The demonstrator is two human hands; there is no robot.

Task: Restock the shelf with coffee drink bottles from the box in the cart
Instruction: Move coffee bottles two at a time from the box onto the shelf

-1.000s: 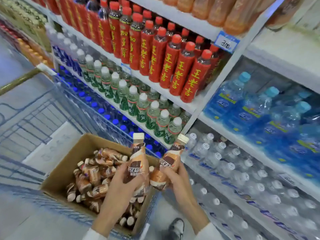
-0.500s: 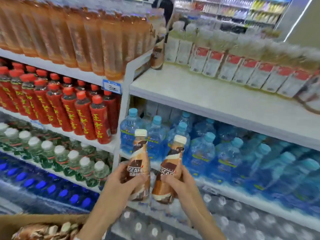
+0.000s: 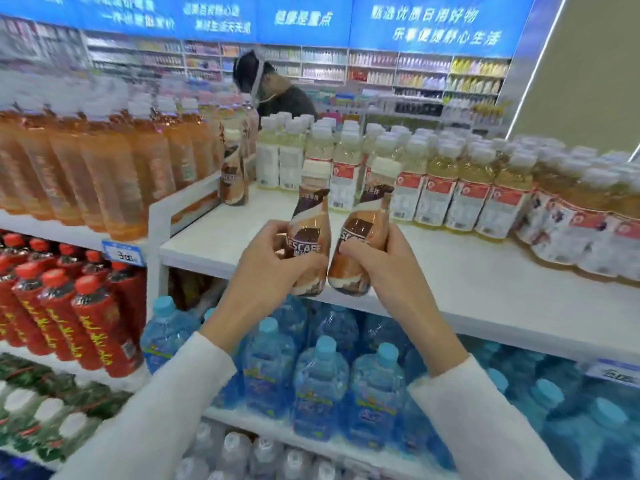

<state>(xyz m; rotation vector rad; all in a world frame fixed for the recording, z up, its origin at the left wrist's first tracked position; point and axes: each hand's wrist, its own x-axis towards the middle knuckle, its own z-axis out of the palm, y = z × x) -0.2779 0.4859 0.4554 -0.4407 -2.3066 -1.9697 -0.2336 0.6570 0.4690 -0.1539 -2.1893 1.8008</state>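
Both bottles have come up from cart level to the white shelf (image 3: pixel 214 233) edge. The left hand (image 3: pixel 273 258) grips the left Nescafé bottle (image 3: pixel 310 216), and the right hand (image 3: pixel 377 268) grips the right Nescafé bottle (image 3: pixel 367 223) (side by side). Placing, I'd say: next, stand them beside the lone coffee bottle (image 3: pixel 234 174) further back.

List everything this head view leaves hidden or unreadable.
- Box and cart: outside the head view.
- Lower labels of the left bottle and right bottle: covered by the left hand and right hand.
- Coffee bottle on the shelf: blurred, label illegible.
- Price tag: digits too blurred.
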